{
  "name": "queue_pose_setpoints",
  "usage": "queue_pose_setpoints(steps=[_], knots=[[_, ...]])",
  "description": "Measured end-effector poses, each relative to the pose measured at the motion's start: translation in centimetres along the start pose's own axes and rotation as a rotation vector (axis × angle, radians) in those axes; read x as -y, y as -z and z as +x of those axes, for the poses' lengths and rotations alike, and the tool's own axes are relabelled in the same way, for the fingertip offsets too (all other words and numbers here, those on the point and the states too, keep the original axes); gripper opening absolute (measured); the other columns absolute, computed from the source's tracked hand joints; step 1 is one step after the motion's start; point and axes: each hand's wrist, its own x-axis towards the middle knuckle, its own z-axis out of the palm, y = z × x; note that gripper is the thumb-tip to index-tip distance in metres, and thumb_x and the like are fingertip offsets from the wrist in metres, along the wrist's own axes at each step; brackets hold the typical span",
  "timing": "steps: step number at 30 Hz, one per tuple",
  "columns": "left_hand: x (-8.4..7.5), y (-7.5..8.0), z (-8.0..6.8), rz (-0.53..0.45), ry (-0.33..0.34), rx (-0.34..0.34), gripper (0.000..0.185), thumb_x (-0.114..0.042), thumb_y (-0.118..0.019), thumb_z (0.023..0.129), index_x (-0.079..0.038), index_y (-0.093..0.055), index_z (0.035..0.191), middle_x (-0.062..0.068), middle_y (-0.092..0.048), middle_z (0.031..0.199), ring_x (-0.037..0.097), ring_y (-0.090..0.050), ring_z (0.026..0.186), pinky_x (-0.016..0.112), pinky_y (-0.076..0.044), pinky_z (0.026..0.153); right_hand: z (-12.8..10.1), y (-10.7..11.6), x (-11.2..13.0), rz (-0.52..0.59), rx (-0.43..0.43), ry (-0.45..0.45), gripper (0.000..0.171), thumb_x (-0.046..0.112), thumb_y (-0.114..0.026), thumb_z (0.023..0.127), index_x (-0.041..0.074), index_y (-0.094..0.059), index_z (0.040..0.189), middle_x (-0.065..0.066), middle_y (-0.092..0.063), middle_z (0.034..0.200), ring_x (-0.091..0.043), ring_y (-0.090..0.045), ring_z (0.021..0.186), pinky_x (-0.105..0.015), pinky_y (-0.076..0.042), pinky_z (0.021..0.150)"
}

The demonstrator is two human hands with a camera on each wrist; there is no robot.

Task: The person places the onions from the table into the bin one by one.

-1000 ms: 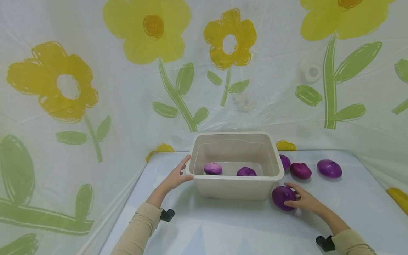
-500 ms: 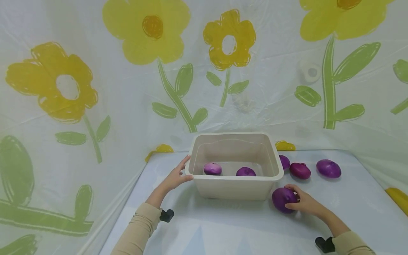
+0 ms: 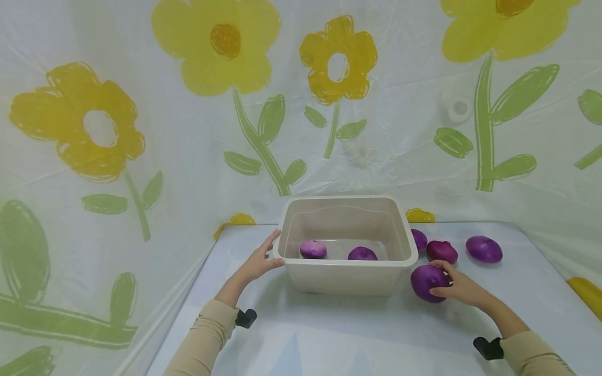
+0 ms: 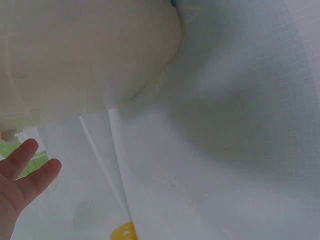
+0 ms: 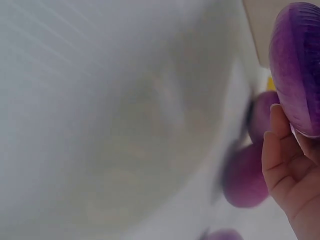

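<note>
The right hand (image 3: pixel 458 286) is curled round a purple onion (image 3: pixel 427 283), which is gripped from its right side; in the right wrist view the fingers (image 5: pixel 280 150) are seen pressed against the onion's skin (image 5: pixel 299 65). The held onion is found just off the right front corner of the tub (image 3: pixel 348 277), close to its wall; whether it is lifted clear of the desk (image 3: pixel 376 339) cannot be told. The left hand (image 3: pixel 259 262) is laid against the tub's left front corner, the thumb hooked at the rim and the fingers held fairly straight along the outer wall; in the left wrist view only two fingertips (image 4: pixel 30 165) are shown, relaxed, beside the tub's pale wall (image 4: pixel 90 55).

The beige tub is placed toward the middle of the desk, nearer its far edge. Two onions are seen inside it: a pale purple one (image 3: pixel 313 249) at the left and a darker one (image 3: pixel 362 254) toward the middle, apart from each other.

Farther back, three more onions are lined up on the desk to the right of the tub: one (image 3: pixel 420 239) partly hidden behind the tub's right wall, a reddish one (image 3: pixel 442 251) just beside it, and a purple one (image 3: pixel 484 249) nearer the desk's right edge. A flowered sheet (image 3: pixel 141 130) is hung behind the desk.
</note>
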Motion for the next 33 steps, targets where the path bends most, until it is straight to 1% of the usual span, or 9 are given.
queue_pose_setpoints(steps=[7, 10, 13, 14, 18, 21, 24, 27, 33], knots=[[0.0, -0.1, 0.0, 0.003, -0.001, 0.000, 0.086, -0.031, -0.068, 0.081, -0.010, -0.016, 0.147, 0.012, -0.013, 0.153, 0.039, -0.022, 0.135, 0.056, -0.024, 0.106, -0.2, 2.5, 1.2, -0.040, -0.034, 0.022, 0.070, 0.027, -0.066, 0.080, 0.000, -0.027, 0.132, -0.038, -0.034, 0.126, -0.055, -0.038, 0.110, -0.055, -0.050, 0.077], [-0.1, -0.1, -0.1, 0.004, 0.000, 0.008, 0.085, -0.030, -0.066, 0.083, -0.011, -0.014, 0.147, 0.012, -0.012, 0.153, 0.040, -0.021, 0.135, 0.056, -0.023, 0.106, -0.3, 3.6, 1.9, -0.080, -0.057, 0.035, 0.069, 0.026, -0.066, 0.080, -0.001, -0.028, 0.131, -0.037, -0.035, 0.125, -0.055, -0.040, 0.109, -0.056, -0.049, 0.076], [0.2, 0.0, 0.0, 0.007, 0.000, 0.015, 0.085, -0.029, -0.065, 0.084, -0.011, -0.013, 0.147, 0.012, -0.011, 0.153, 0.040, -0.021, 0.135, 0.056, -0.023, 0.106, -0.2, 4.6, 2.6, -0.126, -0.073, 0.046, 0.070, 0.026, -0.067, 0.080, -0.003, -0.028, 0.130, -0.036, -0.037, 0.123, -0.055, -0.041, 0.107, -0.057, -0.049, 0.075], [0.3, 0.0, 0.0, 0.010, -0.001, 0.015, 0.085, -0.030, -0.065, 0.084, -0.010, -0.013, 0.147, 0.013, -0.011, 0.153, 0.041, -0.021, 0.135, 0.057, -0.023, 0.106, -0.2, 5.0, 2.9, -0.142, -0.076, 0.048, 0.070, 0.027, -0.067, 0.080, -0.003, -0.028, 0.130, -0.036, -0.037, 0.123, -0.054, -0.042, 0.107, -0.057, -0.049, 0.075], [2.3, -0.1, 1.0, 0.004, -0.001, 0.006, 0.087, -0.032, -0.067, 0.082, -0.014, -0.013, 0.148, 0.011, -0.011, 0.153, 0.041, -0.021, 0.135, 0.057, -0.023, 0.106, 0.2, 6.4, 3.7, -0.175, -0.082, 0.066, 0.071, 0.027, -0.067, 0.081, -0.003, -0.026, 0.131, -0.034, -0.037, 0.123, -0.053, -0.043, 0.106, -0.057, -0.049, 0.077], [3.8, -0.3, 1.8, 0.003, -0.005, -0.004, 0.088, -0.036, -0.068, 0.081, -0.019, -0.014, 0.148, 0.007, -0.011, 0.154, 0.039, -0.022, 0.136, 0.056, -0.024, 0.106, 0.6, 7.4, 4.4, -0.195, -0.084, 0.070, 0.072, 0.028, -0.066, 0.081, -0.003, -0.025, 0.132, -0.034, -0.037, 0.123, -0.052, -0.044, 0.106, -0.057, -0.048, 0.078], [4.1, -0.4, 1.9, 0.005, -0.013, -0.012, 0.090, -0.043, -0.068, 0.078, -0.022, -0.015, 0.148, 0.005, -0.013, 0.154, 0.037, -0.022, 0.136, 0.056, -0.025, 0.106, 0.8, 8.2, 5.1, -0.218, -0.089, 0.080, 0.073, 0.029, -0.065, 0.082, -0.002, -0.024, 0.133, -0.035, -0.038, 0.123, -0.052, -0.044, 0.106, -0.058, -0.047, 0.080], [4.2, -0.4, 1.9, 0.003, -0.032, -0.014, 0.091, -0.048, -0.068, 0.077, -0.023, -0.015, 0.148, 0.006, -0.013, 0.154, 0.038, -0.023, 0.135, 0.057, -0.024, 0.105, 0.9, 9.1, 6.0, -0.228, -0.097, 0.104, 0.072, 0.028, -0.064, 0.082, -0.002, -0.023, 0.133, -0.034, -0.039, 0.123, -0.051, -0.044, 0.107, -0.060, -0.046, 0.080], [4.1, -0.3, 1.9, 0.008, -0.059, -0.011, 0.091, -0.048, -0.067, 0.078, -0.021, -0.015, 0.148, 0.006, -0.013, 0.154, 0.040, -0.024, 0.134, 0.057, -0.025, 0.105, 1.3, 10.3, 7.8, -0.237, -0.113, 0.131, 0.071, 0.028, -0.063, 0.083, 0.000, -0.023, 0.134, -0.029, -0.040, 0.124, -0.047, -0.045, 0.107, -0.058, -0.046, 0.081]])
